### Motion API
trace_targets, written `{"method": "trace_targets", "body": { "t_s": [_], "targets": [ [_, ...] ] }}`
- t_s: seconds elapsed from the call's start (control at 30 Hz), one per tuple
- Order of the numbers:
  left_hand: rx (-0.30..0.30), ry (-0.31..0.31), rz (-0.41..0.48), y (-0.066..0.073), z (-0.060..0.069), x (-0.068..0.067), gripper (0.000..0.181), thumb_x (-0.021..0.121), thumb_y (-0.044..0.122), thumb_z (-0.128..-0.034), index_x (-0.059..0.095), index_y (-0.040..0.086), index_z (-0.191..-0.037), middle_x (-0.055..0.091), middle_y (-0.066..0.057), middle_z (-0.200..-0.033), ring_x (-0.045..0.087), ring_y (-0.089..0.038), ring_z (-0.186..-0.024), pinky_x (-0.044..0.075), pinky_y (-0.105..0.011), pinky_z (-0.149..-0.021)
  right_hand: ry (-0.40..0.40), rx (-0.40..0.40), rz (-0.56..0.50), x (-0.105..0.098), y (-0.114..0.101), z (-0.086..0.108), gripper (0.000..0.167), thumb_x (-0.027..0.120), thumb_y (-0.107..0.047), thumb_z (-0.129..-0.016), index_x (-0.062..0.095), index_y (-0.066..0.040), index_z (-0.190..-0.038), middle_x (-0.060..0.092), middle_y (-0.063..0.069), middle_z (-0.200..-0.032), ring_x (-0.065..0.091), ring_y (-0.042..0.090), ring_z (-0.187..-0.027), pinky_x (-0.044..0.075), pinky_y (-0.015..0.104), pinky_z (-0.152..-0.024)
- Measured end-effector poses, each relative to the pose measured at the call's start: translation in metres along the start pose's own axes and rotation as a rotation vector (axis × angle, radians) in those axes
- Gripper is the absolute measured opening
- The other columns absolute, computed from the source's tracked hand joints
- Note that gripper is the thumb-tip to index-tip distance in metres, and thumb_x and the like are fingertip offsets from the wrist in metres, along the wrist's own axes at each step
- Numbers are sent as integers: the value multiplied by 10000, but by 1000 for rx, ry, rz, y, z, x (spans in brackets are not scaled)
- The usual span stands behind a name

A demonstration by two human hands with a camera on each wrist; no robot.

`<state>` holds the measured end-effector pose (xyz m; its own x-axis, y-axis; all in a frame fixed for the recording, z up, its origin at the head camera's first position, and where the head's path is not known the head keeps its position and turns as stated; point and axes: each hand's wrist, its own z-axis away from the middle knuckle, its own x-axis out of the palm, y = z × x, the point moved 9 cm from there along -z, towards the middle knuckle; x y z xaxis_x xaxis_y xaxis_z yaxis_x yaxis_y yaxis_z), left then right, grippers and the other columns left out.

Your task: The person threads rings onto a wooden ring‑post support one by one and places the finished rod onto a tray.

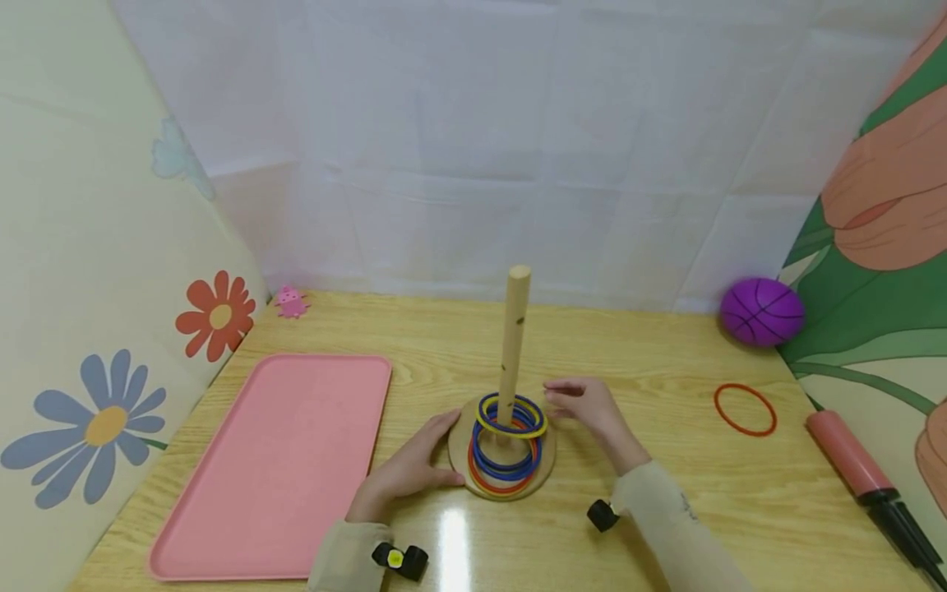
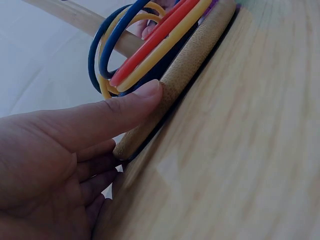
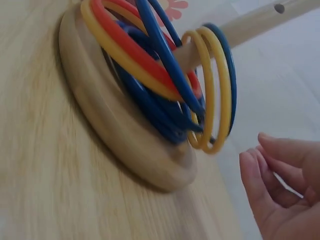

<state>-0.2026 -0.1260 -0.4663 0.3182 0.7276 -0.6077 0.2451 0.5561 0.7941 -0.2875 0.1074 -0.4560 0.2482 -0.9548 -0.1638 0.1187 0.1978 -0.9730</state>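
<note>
A wooden peg (image 1: 514,337) rises from a round wooden base (image 1: 460,444) near the middle of the table. Red, yellow and blue rings (image 3: 220,100) lie around the peg's lower part, several of them tilted and overlapping. My left hand (image 1: 410,470) holds the base at its left edge; in the left wrist view its thumb (image 2: 135,102) lies on the rim. To the right of the rings, my right hand (image 1: 592,409) is held apart from them. Its loosely bent fingers (image 3: 252,175) and thumb have nothing between them.
A pink tray (image 1: 296,469) lies on the left. At the right are a single red ring (image 1: 774,421), a purple ball (image 1: 762,312) and a pink-and-black pump (image 1: 851,452). A small pink toy (image 1: 292,302) sits at the back left, before a white cloth (image 1: 481,164).
</note>
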Motion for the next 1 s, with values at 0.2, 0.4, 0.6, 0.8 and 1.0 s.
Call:
{"method": "trace_targets", "body": {
  "t_s": [0.2,0.4,0.6,0.8,1.0],
  "targets": [
    [-17,-1,7,-1,-1,0,976,830,243,-749,272,-39,-1500,294,-273,-1537,260,-456,-1430,196,-594,-1187,44,-105,156,-36,-6,1,328,663,-94,-909,642,47,-1204,661,220,-1211,693,189,-1004,587,265,-858],
    [-29,-2,14,-3,-2,1,980,830,246,-748,270,-23,-1506,285,-262,-1546,251,-454,-1435,188,-593,-1189,140,-212,297,-88,-12,1,325,665,-140,-914,660,21,-1196,672,217,-1194,624,-95,-893,539,139,-851],
    [-23,-9,13,-3,-2,1,976,827,246,-753,268,-28,-1505,283,-262,-1546,249,-453,-1436,190,-591,-1190,245,-263,316,-147,-12,2,341,666,-99,-908,638,81,-1196,744,34,-1055,557,-203,-835,485,23,-798],
    [-32,-2,19,-4,-2,0,974,829,242,-750,272,-19,-1506,278,-261,-1549,241,-456,-1438,185,-597,-1189,394,-196,462,-211,-3,9,384,664,-230,-924,654,30,-1206,711,-200,-953,459,-289,-798,421,-11,-725],
    [-31,-4,12,-5,-2,1,974,827,252,-753,272,-13,-1508,279,-256,-1551,245,-450,-1439,187,-592,-1191,443,-181,605,-255,10,23,372,635,-152,-938,615,73,-1233,638,290,-1193,371,-321,-764,393,-21,-677]
  ]
}}
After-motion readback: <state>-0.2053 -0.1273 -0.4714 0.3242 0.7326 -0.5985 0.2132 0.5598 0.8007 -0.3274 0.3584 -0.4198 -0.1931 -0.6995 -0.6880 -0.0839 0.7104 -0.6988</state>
